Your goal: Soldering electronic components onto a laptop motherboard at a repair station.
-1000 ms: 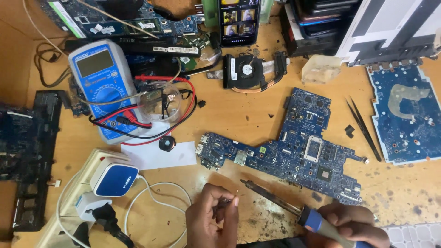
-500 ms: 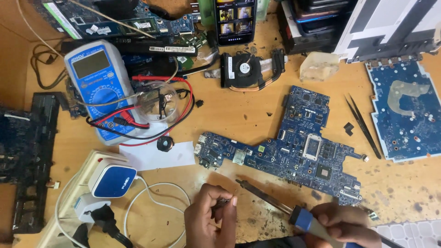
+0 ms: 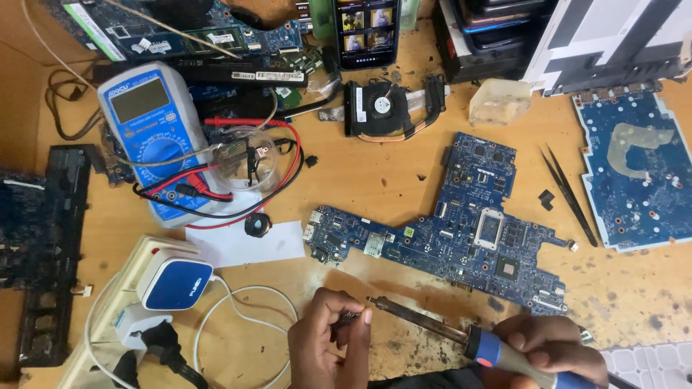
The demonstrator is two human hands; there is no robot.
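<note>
The right hand [image 3: 551, 349] grips the blue handle of a soldering iron [image 3: 432, 328], whose dark tip points left and meets the fingertips of the left hand [image 3: 331, 346]. The left hand is pinched narrow on a tiny part, too small to identify, just below the motherboard [image 3: 461, 230] lying on the table [image 3: 389, 184]. Left of the motherboard sit a white paper [image 3: 245, 245], a blue multimeter [image 3: 155, 137] with red and black leads, and a power strip [image 3: 130, 302]. Above the motherboard lies a fan [image 3: 382, 108]; to its right, tweezers [image 3: 569, 194] and a second board [image 3: 638, 173].
</note>
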